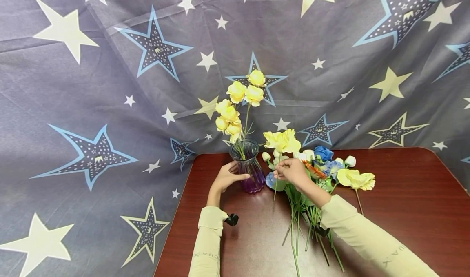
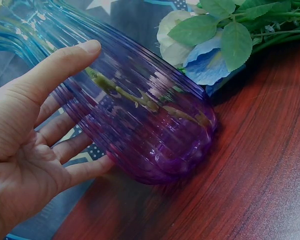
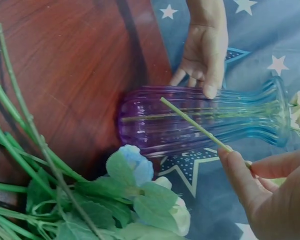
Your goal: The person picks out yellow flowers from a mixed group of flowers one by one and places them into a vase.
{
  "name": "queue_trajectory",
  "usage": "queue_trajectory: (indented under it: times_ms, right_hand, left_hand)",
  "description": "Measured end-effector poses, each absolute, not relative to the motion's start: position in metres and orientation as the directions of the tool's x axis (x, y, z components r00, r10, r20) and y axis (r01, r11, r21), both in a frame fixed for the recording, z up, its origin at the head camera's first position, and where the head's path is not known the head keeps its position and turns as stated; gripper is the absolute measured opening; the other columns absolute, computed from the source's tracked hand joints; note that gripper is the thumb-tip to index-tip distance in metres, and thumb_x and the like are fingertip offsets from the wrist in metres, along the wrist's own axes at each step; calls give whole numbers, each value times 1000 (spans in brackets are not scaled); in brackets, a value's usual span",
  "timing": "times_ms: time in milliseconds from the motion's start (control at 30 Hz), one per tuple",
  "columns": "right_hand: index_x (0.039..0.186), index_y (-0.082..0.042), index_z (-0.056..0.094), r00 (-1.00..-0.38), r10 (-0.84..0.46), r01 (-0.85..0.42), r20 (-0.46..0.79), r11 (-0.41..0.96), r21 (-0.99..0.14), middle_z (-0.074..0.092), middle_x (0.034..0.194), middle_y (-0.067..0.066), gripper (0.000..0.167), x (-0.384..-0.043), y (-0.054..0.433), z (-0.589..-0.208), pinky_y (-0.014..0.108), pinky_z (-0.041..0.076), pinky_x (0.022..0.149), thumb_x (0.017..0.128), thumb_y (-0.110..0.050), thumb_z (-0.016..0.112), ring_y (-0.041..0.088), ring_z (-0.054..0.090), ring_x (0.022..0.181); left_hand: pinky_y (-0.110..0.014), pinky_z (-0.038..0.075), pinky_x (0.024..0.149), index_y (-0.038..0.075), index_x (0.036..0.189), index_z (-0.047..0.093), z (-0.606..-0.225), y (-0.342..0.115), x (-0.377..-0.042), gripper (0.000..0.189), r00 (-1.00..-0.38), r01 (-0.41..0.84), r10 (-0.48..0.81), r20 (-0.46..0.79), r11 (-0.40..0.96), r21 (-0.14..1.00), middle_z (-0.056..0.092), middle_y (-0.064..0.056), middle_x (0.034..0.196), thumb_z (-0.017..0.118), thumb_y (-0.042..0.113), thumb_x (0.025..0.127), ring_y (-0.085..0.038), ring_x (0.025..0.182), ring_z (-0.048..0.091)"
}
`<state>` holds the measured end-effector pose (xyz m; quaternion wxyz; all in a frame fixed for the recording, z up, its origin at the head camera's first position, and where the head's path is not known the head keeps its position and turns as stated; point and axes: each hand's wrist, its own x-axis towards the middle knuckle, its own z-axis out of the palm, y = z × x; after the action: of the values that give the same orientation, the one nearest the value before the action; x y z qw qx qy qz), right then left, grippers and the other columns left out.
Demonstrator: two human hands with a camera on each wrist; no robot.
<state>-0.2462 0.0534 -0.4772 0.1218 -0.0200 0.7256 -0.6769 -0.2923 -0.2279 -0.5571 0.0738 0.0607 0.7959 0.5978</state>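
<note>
A ribbed glass vase [image 1: 251,175], purple at its base and bluish toward the rim, stands on the table with yellow roses [image 1: 235,109] in it. My left hand [image 1: 228,177] holds it from the side, thumb across the near face and fingers behind, as the left wrist view also shows [image 2: 45,135]. Inside the glass a rose stem [image 2: 125,92] reaches toward the bottom. Right of the vase, my right hand [image 1: 291,171] pinches the stem [image 3: 195,125] of a ruffled yellow flower [image 1: 282,140]. That stem's lower end overlaps the vase in the right wrist view.
A pile of artificial flowers lies to the right, with a blue rose [image 1: 323,152], white buds [image 1: 350,161], another yellow flower [image 1: 356,179] and green stems [image 1: 295,236] pointing toward me. Behind the brown table [image 1: 404,211] hangs a star-patterned cloth [image 1: 154,105].
</note>
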Motion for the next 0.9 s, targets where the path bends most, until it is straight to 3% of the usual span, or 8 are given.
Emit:
queue_trajectory:
  times_ms: [300,900]
  right_hand:
    - [124,26,55,-970,-216,93,-110,89,-992,73,98,33,34,-251,61,-462,31,63,79,100,4,59,9,73,68]
    - [123,24,58,-963,-252,58,-91,137,-989,72,103,34,32,-261,81,-431,21,62,69,98,5,61,11,74,71]
  left_hand:
    - [-50,39,118,-5,151,44,-558,-228,-292,85,-983,1,176,-50,280,960,45,-25,155,87,12,80,-41,143,45]
    - [-50,40,118,-2,151,45,-555,-228,-291,84,-984,2,172,-50,291,957,47,-22,155,87,13,79,-40,143,47]
